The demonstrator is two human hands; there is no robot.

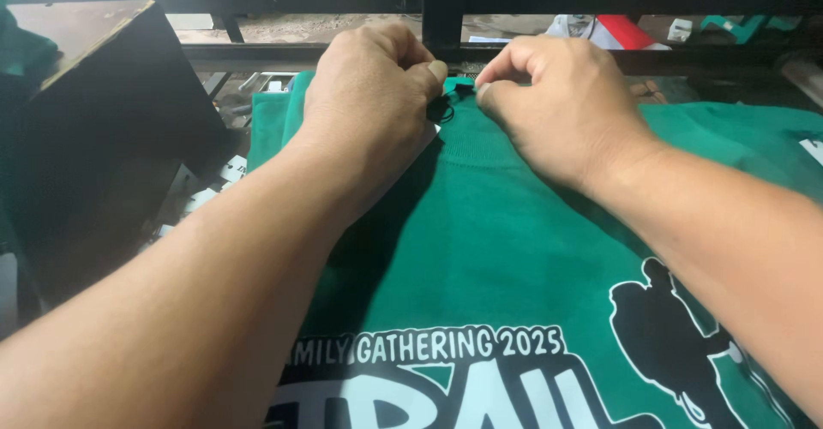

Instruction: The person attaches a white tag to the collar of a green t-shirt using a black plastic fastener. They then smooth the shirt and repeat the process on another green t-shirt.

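Now my left hand (369, 95) and right hand (557, 103) both pinch one small black string (446, 103) at the collar of one green shirt (506, 249), white-and-black printed, spread flat below a black frame (446, 5).

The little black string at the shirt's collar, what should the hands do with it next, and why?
Probably pull it snug, gently. Both hands meet at the collar of the green shirt: the left hand and the right hand each pinch the small black string between thumb and fingers, and a loop of it hangs loose between them. Whether it is a knot or a tag fastener is too small to tell.
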